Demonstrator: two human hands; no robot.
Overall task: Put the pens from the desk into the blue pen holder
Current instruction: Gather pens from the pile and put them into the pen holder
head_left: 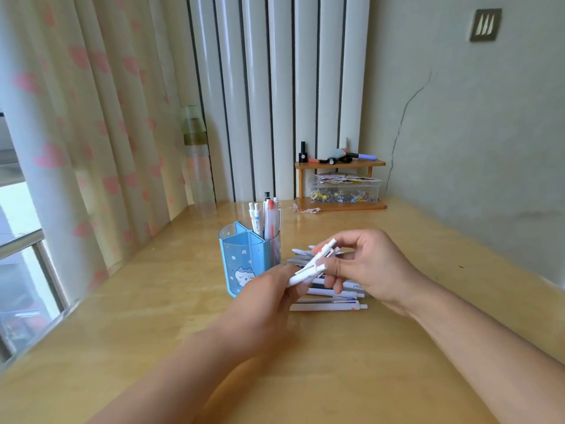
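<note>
Right hand [370, 267] curled around the upper end of a white plastic click pen [312, 263], thumb above, fingers below. Left hand [269, 289] pinching the lower end of that same pen, fingertips partly blurred, exact grip hard to make out. Pen tilted, raised off the wooden bench [153, 316]; possibly a second pen held alongside, not clear.

Directly beneath both hands, a loose pile of white and grey pens [330, 301] lying flat on the bench, largely hidden by fingers and the held pen; number impossible to count. Nearest one fully visible, white with a small red mark.

Just left of the hands, touching the left fingertips in view, a translucent blue plastic pen holder with a cartoon cat [241, 264], lower right corner covered by the left hand. Several white pens with red and blue accents [264, 218] upright in its rear compartment; front compartments' contents not discernible.

Beyond the right hand, well apart, a small wooden two-tier shelf [341, 185] holding small bottles and a clear box of tiny bits, too small to identify.
</note>
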